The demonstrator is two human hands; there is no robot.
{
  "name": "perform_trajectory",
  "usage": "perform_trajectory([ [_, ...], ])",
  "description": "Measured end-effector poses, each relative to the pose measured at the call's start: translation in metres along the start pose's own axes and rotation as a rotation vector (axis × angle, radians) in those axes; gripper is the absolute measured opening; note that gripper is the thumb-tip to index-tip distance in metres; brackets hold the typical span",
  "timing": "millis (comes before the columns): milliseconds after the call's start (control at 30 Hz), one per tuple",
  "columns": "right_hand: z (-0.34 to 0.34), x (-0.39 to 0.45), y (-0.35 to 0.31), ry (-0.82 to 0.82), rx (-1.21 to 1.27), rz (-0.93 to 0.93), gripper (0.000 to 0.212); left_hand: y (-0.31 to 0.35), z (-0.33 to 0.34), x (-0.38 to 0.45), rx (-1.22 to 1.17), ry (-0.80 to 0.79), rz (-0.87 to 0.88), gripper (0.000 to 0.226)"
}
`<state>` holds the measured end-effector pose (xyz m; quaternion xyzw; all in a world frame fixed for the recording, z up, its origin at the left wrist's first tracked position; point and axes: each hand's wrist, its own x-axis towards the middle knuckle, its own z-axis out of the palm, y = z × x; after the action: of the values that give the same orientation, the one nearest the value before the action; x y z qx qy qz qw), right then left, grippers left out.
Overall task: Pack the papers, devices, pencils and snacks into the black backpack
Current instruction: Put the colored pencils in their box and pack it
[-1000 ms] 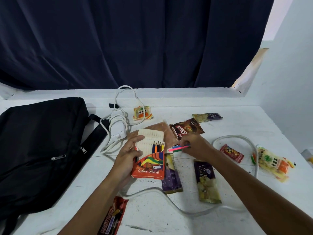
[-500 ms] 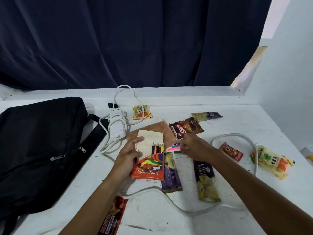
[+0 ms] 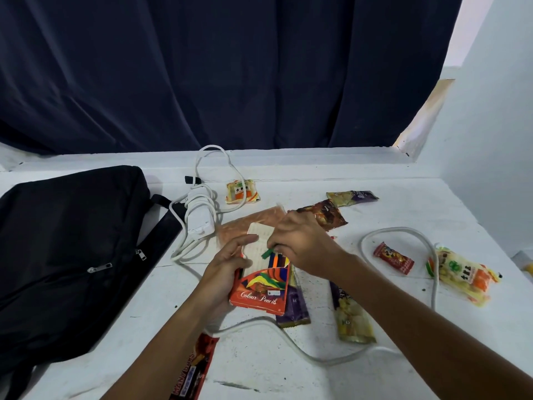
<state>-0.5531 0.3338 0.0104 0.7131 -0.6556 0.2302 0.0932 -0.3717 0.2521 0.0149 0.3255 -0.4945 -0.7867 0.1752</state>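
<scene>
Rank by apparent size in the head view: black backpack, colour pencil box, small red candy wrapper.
1. Black backpack, by far the largest.
2. Colour pencil box, held nearer the camera.
3. Small red candy wrapper, the smallest.

The right hand [image 3: 302, 246] has carried the pencils [image 3: 266, 253] over the pencil box [image 3: 261, 290].
</scene>
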Motion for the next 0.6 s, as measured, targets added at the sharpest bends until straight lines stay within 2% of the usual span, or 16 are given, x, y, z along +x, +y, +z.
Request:
perform_trajectory([
  [167,-0.001,0.008,-0.012,0.029,-0.041,-0.114,0.013,0.004,0.0,-0.003,0.045,0.01,0.049,0.045],
  [333,-0.005,-0.001,-0.018,-0.127,0.187,0.018,0.045,0.008,0.0,-0.005,0.08,0.07,0.106,0.045],
  [467,-0.005,-0.006,-0.015,-0.01,0.143,0.053,0.042,0.008,0.003,-0.005,0.034,0.067,0.112,0.044],
  [600,-0.004,-0.009,-0.018,-0.06,0.177,0.072,0.038,0.008,0.006,-0.005,0.034,0.059,0.105,0.043],
])
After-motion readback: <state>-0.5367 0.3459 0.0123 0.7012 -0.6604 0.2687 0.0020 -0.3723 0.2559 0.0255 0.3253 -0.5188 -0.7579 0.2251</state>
